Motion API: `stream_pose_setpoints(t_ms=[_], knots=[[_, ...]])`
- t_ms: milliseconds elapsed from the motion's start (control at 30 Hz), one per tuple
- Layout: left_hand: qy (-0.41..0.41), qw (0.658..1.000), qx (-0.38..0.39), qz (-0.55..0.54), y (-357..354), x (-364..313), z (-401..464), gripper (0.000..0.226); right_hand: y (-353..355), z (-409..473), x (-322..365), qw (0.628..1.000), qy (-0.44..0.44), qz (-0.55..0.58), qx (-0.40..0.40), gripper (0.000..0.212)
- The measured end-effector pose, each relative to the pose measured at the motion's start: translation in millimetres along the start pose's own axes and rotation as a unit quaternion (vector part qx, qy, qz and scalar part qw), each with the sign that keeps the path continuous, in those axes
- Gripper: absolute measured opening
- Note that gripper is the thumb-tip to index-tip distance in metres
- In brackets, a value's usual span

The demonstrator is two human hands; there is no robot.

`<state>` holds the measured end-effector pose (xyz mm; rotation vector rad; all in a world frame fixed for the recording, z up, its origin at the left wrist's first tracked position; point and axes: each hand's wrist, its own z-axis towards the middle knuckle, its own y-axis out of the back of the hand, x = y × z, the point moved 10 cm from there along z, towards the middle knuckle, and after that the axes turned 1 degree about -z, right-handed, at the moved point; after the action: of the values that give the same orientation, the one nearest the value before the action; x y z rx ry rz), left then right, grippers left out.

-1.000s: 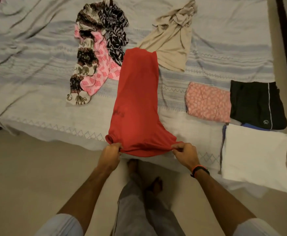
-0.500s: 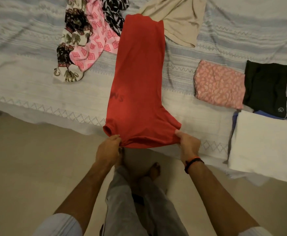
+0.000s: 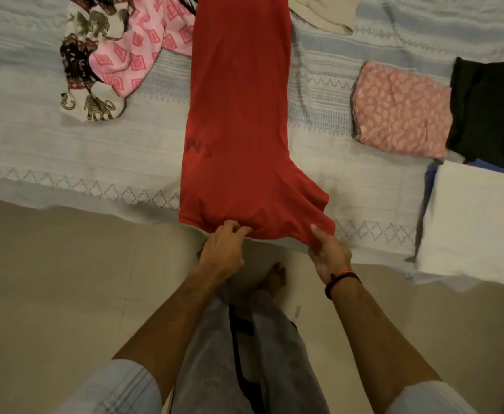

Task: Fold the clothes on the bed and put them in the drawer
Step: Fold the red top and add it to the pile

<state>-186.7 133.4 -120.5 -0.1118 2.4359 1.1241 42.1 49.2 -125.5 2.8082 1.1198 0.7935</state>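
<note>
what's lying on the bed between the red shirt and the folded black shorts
In the head view, one folded pink patterned cloth lies between the red shirt and the black shorts.

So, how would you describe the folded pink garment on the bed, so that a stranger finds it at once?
Start at the long red garment lying across the bed and look to its right. The first folded piece there is the folded pink garment, beside a black one. Unlike the loose pink cloth with diamonds on the left, it is neatly folded, with a pale leafy print.

A long shirt (image 3: 238,115) lies lengthwise on the bed (image 3: 35,150); unfolded clothes (image 3: 116,55) lie left of it; folded stacks (image 3: 401,110) sit right, near the edge.
</note>
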Motion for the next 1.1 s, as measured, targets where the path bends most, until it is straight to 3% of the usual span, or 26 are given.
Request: stream_pose_setpoints(t_ms=[100,233,333,433,533,600,633,700,733,833,967,1100], knots=[[0.003,0.999,-0.02,-0.03,-1.2,-7.3,5.1,0.054,-15.4,-2.2,-5.3,0.993,-0.054,-0.013,0.106,0.049],[-0.039,0.986,-0.107,-0.118,24.1,-27.4,11.4,0.039,-12.9,6.2,4.5,0.995,-0.033,-0.004,0.096,0.034],[-0.083,0.984,-0.099,-0.126,27.8,-53.6,20.4,0.052,-13.9,6.6,21.9,0.996,0.025,-0.006,0.09,0.028],[-0.119,0.988,-0.081,-0.054,18.7,-90.3,26.3,0.074,-26.7,3.8,21.2,0.987,0.017,0.008,0.158,0.04],[-0.137,0.982,-0.127,0.021,11.6,-119.1,29.9,0.072,-32.4,2.3,19.4,0.978,0.014,-0.013,0.21,0.042],[-0.118,0.984,-0.13,0.009,5.5,-123.1,35.7,0.057,-26.3,6.5,27.0,0.98,0.044,-0.084,0.177,0.029],[-0.109,0.986,-0.123,0.002,2.9,-123.2,38.1,0.049,-16.4,13.6,36.2,0.98,0.082,-0.141,0.116,0.024],[-0.109,0.986,-0.122,0.015,-1.5,-125.4,40.3,0.039,5.3,22.9,72.7,0.941,0.219,-0.252,-0.05,0.028],[-0.118,0.985,-0.123,0.036,-3.1,-128.2,39.9,0.039,3.9,19.8,93.3,0.909,0.298,-0.28,-0.087,0.027],[-0.135,0.974,-0.146,0.11,-9.4,-133.4,42.0,0.046,-37.1,23.0,124.9,0.84,0.417,-0.347,-0.002,0.031],[-0.138,0.956,-0.194,0.171,-18.9,-141.0,49.7,0.04,-76.7,45.5,132.0,0.794,0.413,-0.436,0.099,0.046],[-0.132,0.959,-0.221,0.116,-24.4,-138.3,47.9,0.028,-106.7,50.3,131.8,0.749,0.37,-0.517,0.185,0.033]])
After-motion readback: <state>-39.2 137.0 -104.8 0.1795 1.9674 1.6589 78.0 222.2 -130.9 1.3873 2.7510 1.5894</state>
